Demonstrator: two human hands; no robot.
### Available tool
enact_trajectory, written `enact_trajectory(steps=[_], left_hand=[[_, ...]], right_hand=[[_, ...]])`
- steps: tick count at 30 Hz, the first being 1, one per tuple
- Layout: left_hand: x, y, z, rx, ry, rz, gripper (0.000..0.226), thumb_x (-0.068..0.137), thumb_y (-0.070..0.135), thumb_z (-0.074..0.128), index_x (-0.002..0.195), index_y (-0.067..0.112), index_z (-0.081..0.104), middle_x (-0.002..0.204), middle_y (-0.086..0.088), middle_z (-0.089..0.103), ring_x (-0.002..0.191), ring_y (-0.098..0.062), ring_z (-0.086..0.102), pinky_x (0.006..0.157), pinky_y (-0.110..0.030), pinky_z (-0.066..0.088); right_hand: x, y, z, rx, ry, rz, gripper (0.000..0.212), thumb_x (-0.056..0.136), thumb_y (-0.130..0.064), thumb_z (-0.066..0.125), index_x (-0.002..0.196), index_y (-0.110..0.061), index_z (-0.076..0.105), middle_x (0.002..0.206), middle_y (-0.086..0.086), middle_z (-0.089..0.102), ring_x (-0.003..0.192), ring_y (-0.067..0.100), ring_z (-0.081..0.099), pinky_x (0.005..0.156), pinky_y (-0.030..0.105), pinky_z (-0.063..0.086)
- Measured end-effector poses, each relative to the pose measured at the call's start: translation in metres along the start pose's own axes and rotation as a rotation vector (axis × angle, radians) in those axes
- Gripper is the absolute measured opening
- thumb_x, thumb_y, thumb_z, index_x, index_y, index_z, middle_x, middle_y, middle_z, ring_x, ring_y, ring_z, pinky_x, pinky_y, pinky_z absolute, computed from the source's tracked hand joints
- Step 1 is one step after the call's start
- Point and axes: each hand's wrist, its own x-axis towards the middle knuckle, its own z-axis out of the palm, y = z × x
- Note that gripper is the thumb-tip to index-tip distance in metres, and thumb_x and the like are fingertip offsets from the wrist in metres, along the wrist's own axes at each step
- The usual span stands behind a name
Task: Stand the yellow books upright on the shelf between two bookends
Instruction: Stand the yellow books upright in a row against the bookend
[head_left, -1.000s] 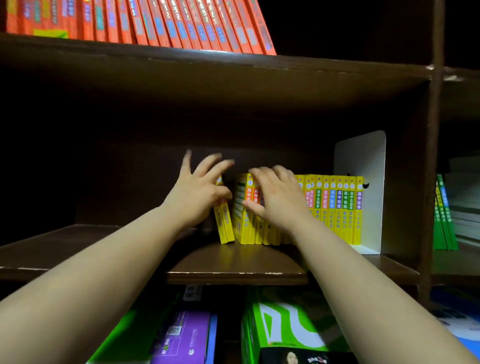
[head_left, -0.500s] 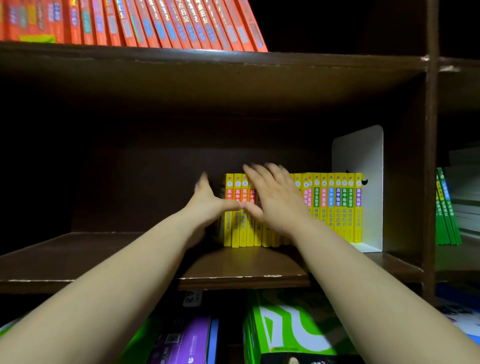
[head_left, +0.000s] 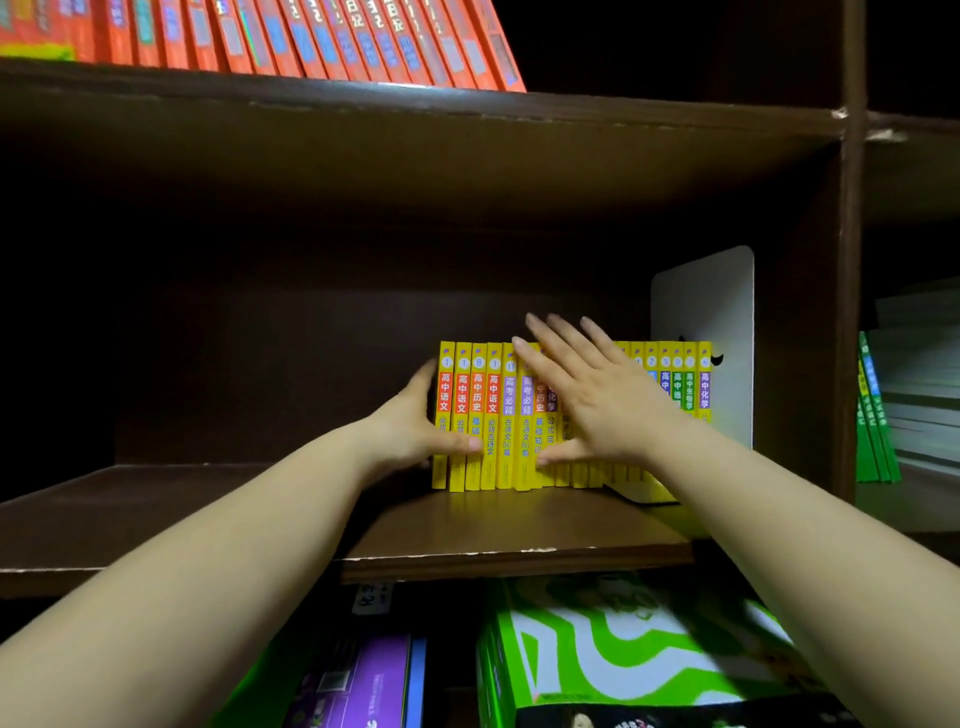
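Note:
A row of several yellow books (head_left: 485, 415) stands upright on the dark wooden shelf (head_left: 498, 525), spines facing me. A white bookend (head_left: 711, 332) stands against the row's right end. My left hand (head_left: 415, 426) presses flat against the row's left end, thumb across the front of the leftmost spines. My right hand (head_left: 592, 395) hovers open over the middle spines, fingers spread, hiding some of them. I see no bookend at the left end.
Orange books (head_left: 291, 36) lean on the shelf above. Green books (head_left: 875, 415) stand in the compartment to the right, past the vertical shelf panel (head_left: 849, 291). Below are a green-and-white box (head_left: 613, 654) and a purple book (head_left: 358, 680). Left of the row the shelf is bare.
The leaning leftmost books now stand upright and tight against the row. My left hand slid to the row's left end; my right hand lifted slightly off the spines.

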Motion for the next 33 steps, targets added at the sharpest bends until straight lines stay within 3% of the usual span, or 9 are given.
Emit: enact_trajectory(steps=[4,9,12,17,20,23,27,33], left_hand=[[0.002,-0.003,0.002,0.089,0.067,0.035,0.099,0.069,0.013,0.074,0.142,0.024,0.008,0.136,-0.006,0.046,0.115,-0.021,0.051,0.090,-0.032,0.044],[0.002,-0.002,0.003,0.145,0.081,0.047,0.097,0.070,0.016,0.074,0.142,0.023,0.010,0.136,-0.006,0.046,0.117,-0.022,0.050,0.087,-0.030,0.042],[0.001,0.000,0.003,0.135,0.066,0.055,0.094,0.071,0.015,0.073,0.141,0.023,0.012,0.136,-0.007,0.046,0.115,-0.020,0.050,0.093,-0.031,0.041],[-0.006,0.001,0.001,0.018,0.000,-0.037,0.087,0.076,0.011,0.067,0.141,0.025,0.011,0.122,-0.001,0.048,0.100,-0.015,0.053,0.074,-0.029,0.048],[-0.009,0.000,0.000,-0.125,0.063,-0.116,0.071,0.080,-0.003,0.058,0.137,0.016,0.020,0.134,-0.010,0.043,0.113,-0.025,0.051,0.082,-0.038,0.049],[-0.011,0.000,-0.001,-0.166,0.088,-0.134,0.063,0.081,-0.009,0.052,0.133,0.013,0.025,0.135,-0.015,0.042,0.118,-0.031,0.049,0.079,-0.036,0.048],[-0.014,0.003,-0.006,-0.126,0.115,-0.127,0.055,0.084,-0.003,0.052,0.133,0.013,0.031,0.135,-0.011,0.044,0.116,-0.027,0.049,0.072,-0.030,0.045],[-0.019,0.006,-0.004,-0.059,0.135,-0.092,0.061,0.084,0.004,0.056,0.136,0.012,0.026,0.139,-0.008,0.041,0.112,-0.020,0.047,0.081,-0.033,0.041]], right_hand=[[0.004,-0.005,0.002,-0.016,0.003,0.038,0.105,0.068,-0.076,0.045,0.122,-0.030,-0.033,0.155,0.008,-0.017,0.143,0.026,-0.015,0.108,0.036,-0.021],[-0.003,-0.015,0.003,-0.048,-0.003,-0.071,0.086,0.084,-0.062,0.038,0.123,-0.030,-0.032,0.135,0.002,-0.035,0.126,0.023,-0.034,0.105,0.034,-0.023],[-0.002,-0.014,0.001,-0.074,-0.032,-0.064,0.078,0.087,-0.059,0.032,0.123,-0.031,-0.031,0.142,0.003,-0.033,0.127,0.022,-0.033,0.104,0.035,-0.023],[0.001,-0.018,-0.006,-0.135,-0.088,-0.029,0.079,0.090,-0.055,0.030,0.130,-0.022,-0.029,0.154,0.010,-0.019,0.141,0.028,-0.019,0.104,0.037,-0.024],[-0.002,-0.028,-0.010,-0.123,-0.050,-0.007,0.075,0.092,-0.045,0.031,0.142,-0.013,-0.016,0.153,0.010,-0.020,0.142,0.026,-0.017,0.108,0.038,-0.021],[-0.008,-0.035,-0.012,-0.063,-0.065,-0.071,0.069,0.092,-0.034,0.032,0.143,-0.019,-0.012,0.147,0.004,-0.027,0.141,0.024,-0.018,0.104,0.036,-0.024],[-0.009,-0.037,-0.013,-0.057,-0.103,-0.087,0.060,0.095,-0.023,0.025,0.144,-0.025,-0.010,0.155,0.004,-0.017,0.141,0.025,-0.019,0.103,0.037,-0.025],[-0.004,-0.048,-0.018,-0.029,-0.093,-0.080,0.058,0.095,-0.019,0.023,0.144,-0.026,-0.006,0.156,0.004,-0.013,0.142,0.025,-0.017,0.104,0.036,-0.023]])
